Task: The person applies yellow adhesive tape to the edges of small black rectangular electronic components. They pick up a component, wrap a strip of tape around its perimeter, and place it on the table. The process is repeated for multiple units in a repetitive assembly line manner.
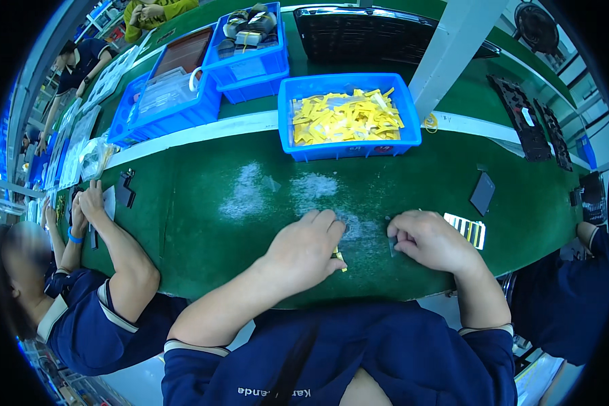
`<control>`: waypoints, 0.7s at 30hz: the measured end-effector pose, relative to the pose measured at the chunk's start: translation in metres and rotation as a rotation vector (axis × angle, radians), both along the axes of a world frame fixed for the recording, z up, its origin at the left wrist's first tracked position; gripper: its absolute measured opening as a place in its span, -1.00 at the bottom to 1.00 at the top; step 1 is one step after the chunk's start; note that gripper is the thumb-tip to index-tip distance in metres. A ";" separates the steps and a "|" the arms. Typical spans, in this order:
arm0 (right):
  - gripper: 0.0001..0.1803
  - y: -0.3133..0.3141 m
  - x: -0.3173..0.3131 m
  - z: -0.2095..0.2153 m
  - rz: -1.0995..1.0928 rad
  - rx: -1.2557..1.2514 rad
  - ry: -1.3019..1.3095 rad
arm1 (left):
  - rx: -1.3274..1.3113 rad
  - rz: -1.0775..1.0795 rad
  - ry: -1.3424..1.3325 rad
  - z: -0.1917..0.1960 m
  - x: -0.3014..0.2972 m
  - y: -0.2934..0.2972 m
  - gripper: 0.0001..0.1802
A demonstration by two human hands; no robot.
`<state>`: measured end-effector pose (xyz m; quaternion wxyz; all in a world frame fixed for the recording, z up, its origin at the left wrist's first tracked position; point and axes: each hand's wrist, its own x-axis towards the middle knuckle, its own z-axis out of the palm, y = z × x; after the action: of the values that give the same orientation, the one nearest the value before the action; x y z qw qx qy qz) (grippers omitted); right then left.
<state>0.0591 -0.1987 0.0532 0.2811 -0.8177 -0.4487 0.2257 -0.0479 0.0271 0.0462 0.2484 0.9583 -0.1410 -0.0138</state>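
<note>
My left hand [307, 245] is closed, back upward, over the green work surface. Between its thumb and fingers sticks out a small yellow strip [340, 260]. To the right, my right hand [432, 238] has its fingertips pinched together, and a small see-through piece of film [393, 247] shows at them. Beside the right wrist lies a pale sheet with dark and yellow stripes [468, 231]. Ahead of both hands, a blue bin [348, 150] holds many yellow strips [345, 116] like the one in my left hand.
Whitish worn patches [245, 194] mark the green table [196, 237]. A dark flat rectangular piece [482, 193] lies at right. More blue bins [247, 71] stand behind a white rail [203, 137], near a white post [453, 54]. A co-worker [108, 304] sits close at left, another person [567, 298] at right.
</note>
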 end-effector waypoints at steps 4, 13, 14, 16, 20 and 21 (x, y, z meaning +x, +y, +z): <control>-0.96 0.022 0.019 0.006 0.007 0.221 -0.162 | -0.014 0.017 0.002 -0.012 -0.016 -0.010 -0.68; -0.91 0.062 0.069 0.023 -0.403 0.468 -0.558 | -0.021 0.150 -0.099 -0.012 -0.025 -0.017 -0.66; -0.90 0.061 0.064 0.022 -0.367 0.428 -0.644 | -0.001 0.184 -0.100 -0.008 -0.024 -0.017 -0.65; -0.89 0.050 0.051 0.024 -0.213 0.261 -0.476 | 0.006 0.180 -0.095 -0.010 -0.025 -0.020 -0.61; -0.79 0.016 0.018 0.010 -0.021 0.085 -0.234 | -0.010 0.109 -0.128 -0.015 -0.029 -0.022 -0.65; -0.79 0.009 0.011 0.008 -0.027 0.024 -0.215 | -0.001 0.092 -0.113 -0.016 -0.028 -0.022 -0.68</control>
<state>0.0702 -0.1898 0.0611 0.2442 -0.8397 -0.4680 0.1273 -0.0763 0.0049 0.0301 0.2410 0.9628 -0.1108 0.0519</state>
